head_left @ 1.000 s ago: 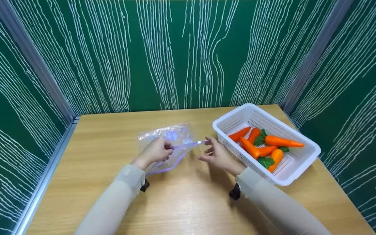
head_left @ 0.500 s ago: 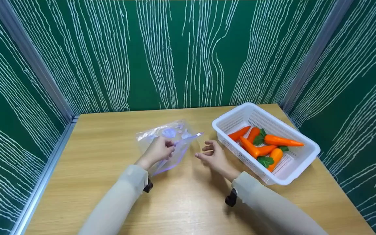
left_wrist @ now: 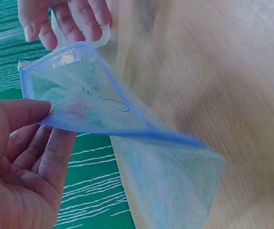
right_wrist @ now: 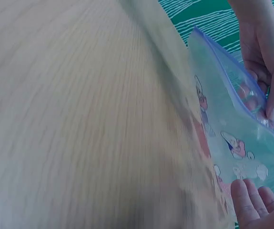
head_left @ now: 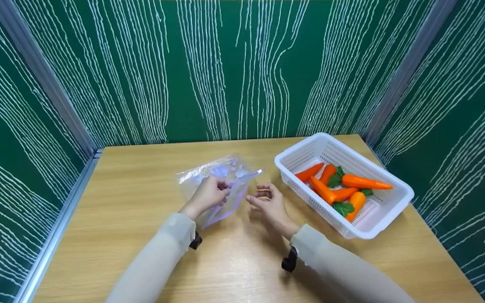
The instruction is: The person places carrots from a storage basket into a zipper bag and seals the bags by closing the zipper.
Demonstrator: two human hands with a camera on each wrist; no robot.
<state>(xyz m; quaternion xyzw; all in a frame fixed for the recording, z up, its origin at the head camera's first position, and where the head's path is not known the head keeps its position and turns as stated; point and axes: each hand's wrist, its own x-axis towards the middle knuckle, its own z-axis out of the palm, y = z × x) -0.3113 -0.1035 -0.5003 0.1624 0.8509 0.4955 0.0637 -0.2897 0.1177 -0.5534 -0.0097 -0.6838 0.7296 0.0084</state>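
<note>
Here, pinched a clear plastic, purple-rimmed zip bag point(head_left: 235, 193) in the left hand point(head_left: 211, 194), over the pale wooden table point(head_left: 120, 210). Held the right hand point(head_left: 269, 206) loosely spread at the bag's four o'clock; had tapered orange carrots point(head_left: 323, 190) in a white perforated basket point(head_left: 377, 206) at three.

The bag point(left_wrist: 160, 160) is glossy, translucent plastic.

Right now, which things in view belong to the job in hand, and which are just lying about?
Seem part of the job:
the clear plastic bag;
the left hand, pinching its edge;
the right hand, beside it.

Seem just lying about, though they may matter:
the white basket;
the orange carrots in it, not held.
</note>
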